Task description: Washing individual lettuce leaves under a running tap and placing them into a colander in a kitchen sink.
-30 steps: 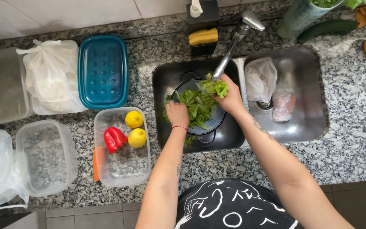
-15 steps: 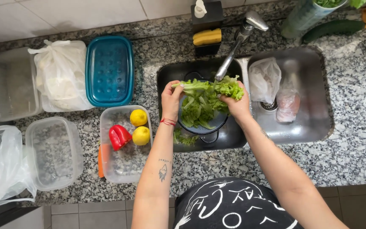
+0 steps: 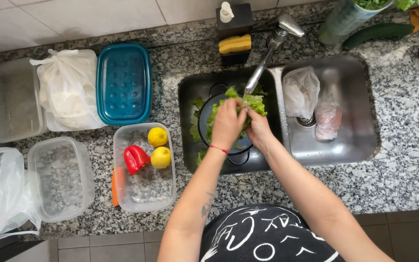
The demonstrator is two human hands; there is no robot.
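Grip: left hand (image 3: 227,122) and right hand (image 3: 259,130) both closed on the lettuce (image 3: 248,104), held under the tap (image 3: 267,53) above the colander (image 3: 219,127) in the left sink (image 3: 190,160). Leaves extend toward 12 o'clock from both hands, equally near.

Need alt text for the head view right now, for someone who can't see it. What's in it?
Both hands, left hand and right hand, hold green lettuce under the tap above a dark colander in the left sink basin. On the granite counter to the left, a clear tub holds two lemons and a red pepper.
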